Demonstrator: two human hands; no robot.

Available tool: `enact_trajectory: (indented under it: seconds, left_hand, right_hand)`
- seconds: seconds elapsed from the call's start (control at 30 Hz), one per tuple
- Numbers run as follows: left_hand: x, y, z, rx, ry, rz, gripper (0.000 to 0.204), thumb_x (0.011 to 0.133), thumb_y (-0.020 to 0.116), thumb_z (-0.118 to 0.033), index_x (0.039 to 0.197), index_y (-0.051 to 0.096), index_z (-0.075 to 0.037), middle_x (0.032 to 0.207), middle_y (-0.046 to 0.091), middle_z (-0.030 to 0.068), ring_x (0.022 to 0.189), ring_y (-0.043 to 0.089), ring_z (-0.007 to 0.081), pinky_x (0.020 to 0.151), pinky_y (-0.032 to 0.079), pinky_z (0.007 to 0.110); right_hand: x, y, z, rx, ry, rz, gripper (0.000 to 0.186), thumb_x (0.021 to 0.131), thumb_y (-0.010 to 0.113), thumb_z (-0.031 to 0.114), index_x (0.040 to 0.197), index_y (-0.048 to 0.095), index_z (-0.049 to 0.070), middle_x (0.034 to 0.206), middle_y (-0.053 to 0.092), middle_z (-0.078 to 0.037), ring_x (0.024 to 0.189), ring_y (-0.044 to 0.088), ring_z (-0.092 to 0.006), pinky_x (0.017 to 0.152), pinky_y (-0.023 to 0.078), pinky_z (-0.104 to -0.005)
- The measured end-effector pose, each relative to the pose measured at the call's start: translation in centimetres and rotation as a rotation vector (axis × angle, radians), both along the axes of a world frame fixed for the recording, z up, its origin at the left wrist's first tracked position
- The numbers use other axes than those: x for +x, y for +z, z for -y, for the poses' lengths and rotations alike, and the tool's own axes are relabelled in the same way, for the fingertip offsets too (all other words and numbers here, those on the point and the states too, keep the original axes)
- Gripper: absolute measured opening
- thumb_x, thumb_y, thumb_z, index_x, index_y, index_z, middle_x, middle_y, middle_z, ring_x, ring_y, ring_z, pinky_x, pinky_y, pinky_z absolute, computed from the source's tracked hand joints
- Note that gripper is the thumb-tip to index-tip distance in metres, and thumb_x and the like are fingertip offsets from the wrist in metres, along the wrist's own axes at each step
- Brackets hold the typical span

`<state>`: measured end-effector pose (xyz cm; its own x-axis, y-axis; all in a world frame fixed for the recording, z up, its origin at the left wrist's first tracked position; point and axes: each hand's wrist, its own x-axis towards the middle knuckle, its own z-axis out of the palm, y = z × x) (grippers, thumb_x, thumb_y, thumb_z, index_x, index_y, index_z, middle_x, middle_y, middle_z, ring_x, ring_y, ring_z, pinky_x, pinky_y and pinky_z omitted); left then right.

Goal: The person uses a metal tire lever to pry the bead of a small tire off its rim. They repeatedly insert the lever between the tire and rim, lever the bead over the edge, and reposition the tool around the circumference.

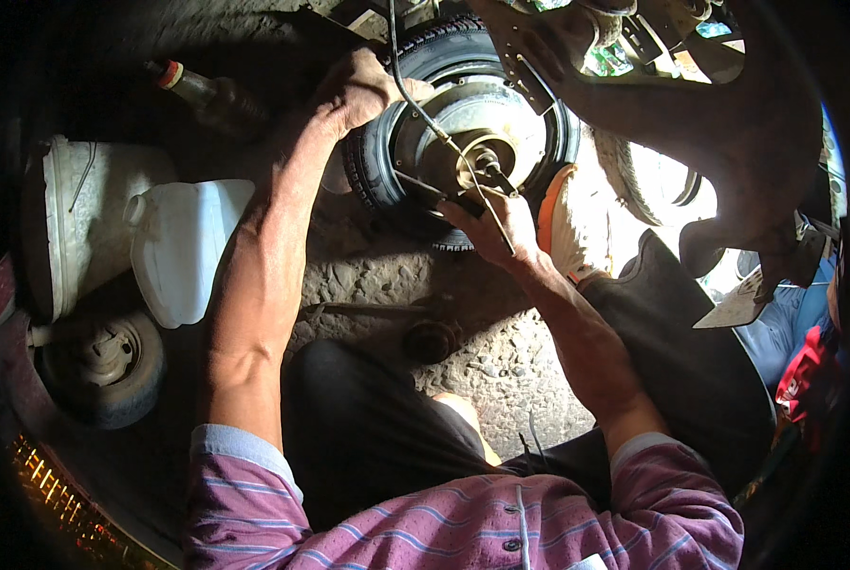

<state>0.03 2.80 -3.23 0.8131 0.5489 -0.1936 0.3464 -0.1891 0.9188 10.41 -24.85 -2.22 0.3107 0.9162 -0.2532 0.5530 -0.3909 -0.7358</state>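
In front of me stands a wheel with a black tyre (373,171) and a large grey metal hub (468,114). My left hand (363,90) grips the tyre's upper left side, with a finger reaching toward the rim. My right hand (501,228) is closed low on the wheel, just below the axle (487,161). From it a thin dark rod (415,183) points left across the hub's lower edge. A dark cable (406,85) with a metal end piece hangs over the wheel and passes my right hand. Which fingers touch the cable is hidden.
At left are a white plastic jug (183,252), a grey bucket (88,223), a red-capped bottle (207,93) and a small wheel (107,366). A dark metal frame (729,123) overhangs the right side. A bar (373,309) lies on the rough ground. One shoe (577,228) touches the wheel area.
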Motion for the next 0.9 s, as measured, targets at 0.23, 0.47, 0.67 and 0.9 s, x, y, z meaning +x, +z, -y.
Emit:
enact_trajectory:
  seconds: [0.23, 0.47, 0.67, 0.9]
  left_hand:
    - [-0.1, -1.4, -0.5, 0.123, -0.012, -0.016, 0.02, 0.089, 0.079, -0.014, 0.095, 0.078, 0.005, 0.089, 0.078, 0.0083, 0.077, 0.07, 0.0116, 0.072, 0.058, 0.028]
    - [0.2, -0.9, -1.0, 0.189, -0.004, 0.073, 0.017, 0.085, 0.082, -0.013, 0.092, 0.079, 0.003, 0.083, 0.078, 0.0056, 0.072, 0.068, 0.0099, 0.067, 0.056, 0.027]
    - [0.3, 1.2, -0.5, 0.202, 0.023, -0.053, 0.026, 0.082, 0.087, -0.02, 0.093, 0.077, 0.001, 0.079, 0.075, 0.0052, 0.068, 0.064, 0.0118, 0.066, 0.055, 0.03]
    - [0.7, 1.5, 0.0, 0.125, 0.033, -0.08, 0.037, 0.078, 0.091, -0.025, 0.101, 0.075, -0.001, 0.091, 0.077, 0.0072, 0.079, 0.068, 0.0136, 0.07, 0.055, 0.032]
  right_hand:
    - [-2.4, 3.9, -0.1, -0.092, 0.117, 0.102, 0.037, 0.096, 0.067, 0.034, 0.099, 0.065, -0.002, 0.08, 0.07, -0.019, 0.067, 0.069, -0.0336, 0.064, 0.054, -0.043]
    - [-1.9, 5.6, -1.6, -0.623, -0.615, -1.863, 0.025, 0.106, 0.055, 0.027, 0.111, 0.06, 0.002, 0.075, 0.054, 0.0, 0.053, 0.043, -0.008, 0.044, 0.034, -0.0231]
    - [-9.4, 5.6, -0.9, -0.329, -0.757, -1.712, 0.016, 0.105, 0.059, 0.026, 0.106, 0.057, 0.011, 0.073, 0.048, 0.004, 0.057, 0.041, -0.0079, 0.049, 0.033, -0.0229]
    - [-16.8, 4.8, -3.5, -0.042, -0.926, -1.405, 0.02, 0.105, 0.061, 0.024, 0.094, 0.051, 0.011, 0.072, 0.052, 0.0, 0.053, 0.048, -0.0111, 0.044, 0.038, -0.0275]
